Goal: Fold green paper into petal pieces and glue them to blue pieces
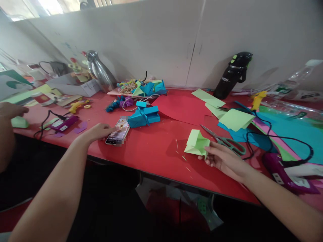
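My left hand (100,131) reaches over a smartphone (118,131), a finger stretched out onto its lit screen. No object is gripped in that hand. Folded light-green paper (194,144), shaped like a small open box, is pinched at its right side between the fingers and thumb of my right hand (220,158). Just behind that hand lie scissors with grey-green handles (233,145). A folded blue paper model (144,116) sits beside the phone's upper right corner.
Red paper (181,107) and light-green sheets (236,120) lie toward the back. A black bottle (230,77), steel jug (100,71), purple power strip (280,173) with black cable and yellow glue gun (258,100) stand around. Another person's hand (12,110) is at far left.
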`<state>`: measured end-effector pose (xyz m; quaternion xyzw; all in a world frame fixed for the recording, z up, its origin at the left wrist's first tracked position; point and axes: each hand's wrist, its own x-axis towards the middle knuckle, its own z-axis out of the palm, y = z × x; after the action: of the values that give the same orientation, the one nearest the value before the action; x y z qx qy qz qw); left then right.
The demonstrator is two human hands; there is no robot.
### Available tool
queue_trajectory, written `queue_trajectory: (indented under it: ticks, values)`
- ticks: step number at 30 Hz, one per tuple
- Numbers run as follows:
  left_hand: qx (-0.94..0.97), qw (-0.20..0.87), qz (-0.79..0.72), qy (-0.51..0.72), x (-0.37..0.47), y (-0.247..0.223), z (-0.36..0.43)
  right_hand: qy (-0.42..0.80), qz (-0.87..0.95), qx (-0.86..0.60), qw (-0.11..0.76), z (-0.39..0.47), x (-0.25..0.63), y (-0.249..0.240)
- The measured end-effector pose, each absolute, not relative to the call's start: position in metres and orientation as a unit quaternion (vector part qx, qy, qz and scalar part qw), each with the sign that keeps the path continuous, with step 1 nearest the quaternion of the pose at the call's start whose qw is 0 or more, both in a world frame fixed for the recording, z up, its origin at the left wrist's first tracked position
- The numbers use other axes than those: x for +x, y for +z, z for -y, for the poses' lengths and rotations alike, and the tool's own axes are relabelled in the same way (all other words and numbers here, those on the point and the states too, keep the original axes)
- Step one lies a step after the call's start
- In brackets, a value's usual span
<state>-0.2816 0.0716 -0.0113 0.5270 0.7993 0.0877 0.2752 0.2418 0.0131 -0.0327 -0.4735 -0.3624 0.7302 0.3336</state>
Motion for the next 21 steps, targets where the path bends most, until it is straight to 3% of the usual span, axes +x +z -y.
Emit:
queue_trajectory:
  ticks: [12,21]
  values:
    - [0.539,0.435,-0.703,0.16,-0.295,0.002,-0.04,0.731,0.368,-0.47,0.33,-0.012,0.244,-0.035]
    - [0.55,0.417,-0.709,0.143,-0.279,0.01,-0.04,0.731,0.366,-0.473,0.329,-0.013,0.243,-0.035]
